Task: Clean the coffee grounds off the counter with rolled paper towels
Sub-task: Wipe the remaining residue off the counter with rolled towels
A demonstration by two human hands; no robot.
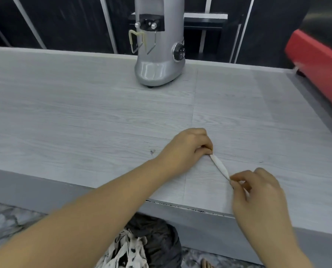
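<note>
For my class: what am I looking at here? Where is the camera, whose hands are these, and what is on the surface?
There is no robot: the single picture comes from a camera worn on a person's head, looking down at their own hands. The left hand and right hand each pinch one end of a paper towel twisted into a thin roll, just above a grey counter. A silver coffee grinder stands at the back. A small dark speck, perhaps coffee grounds, lies left of the hands.

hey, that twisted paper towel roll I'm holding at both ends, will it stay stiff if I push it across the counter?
Probably only partly. The paper towel roll looks thin and tightly twisted between the left hand and right hand, so it is likely light and may bend mid-span. Its tapered ends suggest it could untwist once released.
</note>
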